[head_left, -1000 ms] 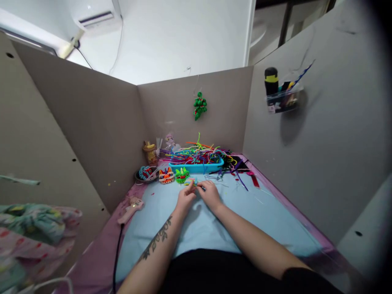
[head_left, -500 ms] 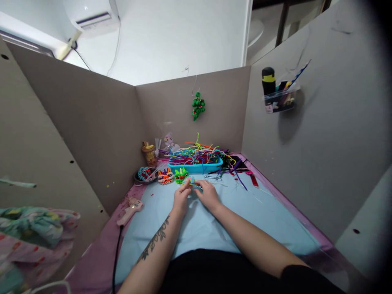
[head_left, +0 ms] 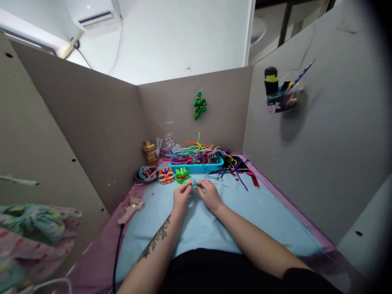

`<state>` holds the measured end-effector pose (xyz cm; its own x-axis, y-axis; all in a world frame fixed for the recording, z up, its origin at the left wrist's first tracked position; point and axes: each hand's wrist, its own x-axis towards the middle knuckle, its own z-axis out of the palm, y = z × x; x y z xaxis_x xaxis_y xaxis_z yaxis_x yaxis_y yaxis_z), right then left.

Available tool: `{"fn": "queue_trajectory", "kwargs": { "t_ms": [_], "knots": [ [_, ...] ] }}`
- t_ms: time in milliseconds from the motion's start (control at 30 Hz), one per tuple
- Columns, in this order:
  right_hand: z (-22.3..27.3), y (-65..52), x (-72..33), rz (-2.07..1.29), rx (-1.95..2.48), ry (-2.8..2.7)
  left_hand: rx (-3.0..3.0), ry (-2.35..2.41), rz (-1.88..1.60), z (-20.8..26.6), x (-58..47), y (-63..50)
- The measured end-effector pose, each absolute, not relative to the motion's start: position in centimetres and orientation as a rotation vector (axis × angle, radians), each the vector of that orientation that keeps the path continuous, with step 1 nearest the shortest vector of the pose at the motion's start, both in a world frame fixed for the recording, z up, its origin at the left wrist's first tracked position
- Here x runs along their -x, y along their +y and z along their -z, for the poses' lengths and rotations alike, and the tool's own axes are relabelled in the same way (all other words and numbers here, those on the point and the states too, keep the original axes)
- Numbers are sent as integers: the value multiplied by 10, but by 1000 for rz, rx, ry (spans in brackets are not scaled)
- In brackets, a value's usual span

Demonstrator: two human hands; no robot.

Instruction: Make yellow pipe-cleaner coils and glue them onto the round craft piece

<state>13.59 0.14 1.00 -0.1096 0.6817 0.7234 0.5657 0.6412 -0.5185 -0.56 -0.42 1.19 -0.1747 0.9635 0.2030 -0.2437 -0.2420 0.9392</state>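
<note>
Small fuzzy work at a blue cloth (head_left: 220, 234) spread inside grey boards (head_left: 196, 126).
Just over the cloth, near the green head (head_left: 182, 175), a little light-blue piece (head_left: 193, 183) sits between the left hand (head_left: 180, 197) and the right hand (head_left: 211, 197), fingertips of each nearly closed, pinching it from either side; its exact form is too small for me to make out. Beyond, a smooth blue tray (head_left: 196, 168) bristles with bendy, fluffy stems (head_left: 202, 156). The orange head (head_left: 166, 176) looks plump and coiled, a knobbly green charm (head_left: 200, 106) hangs behind, and a pink glue gun (head_left: 131, 210) lies to the left.
</note>
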Motion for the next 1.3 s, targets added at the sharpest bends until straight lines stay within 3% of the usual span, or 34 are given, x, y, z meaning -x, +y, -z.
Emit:
{"fn": "queue_trajectory", "kwargs": {
  "t_ms": [1000,1300],
  "knots": [
    [-12,12,-150,-378,946,-1532,-797,712,-1572,-10,15,6],
    [-6,25,-153,-628,996,-1312,-767,580,-1473,-14,22,5]
  ]
}}
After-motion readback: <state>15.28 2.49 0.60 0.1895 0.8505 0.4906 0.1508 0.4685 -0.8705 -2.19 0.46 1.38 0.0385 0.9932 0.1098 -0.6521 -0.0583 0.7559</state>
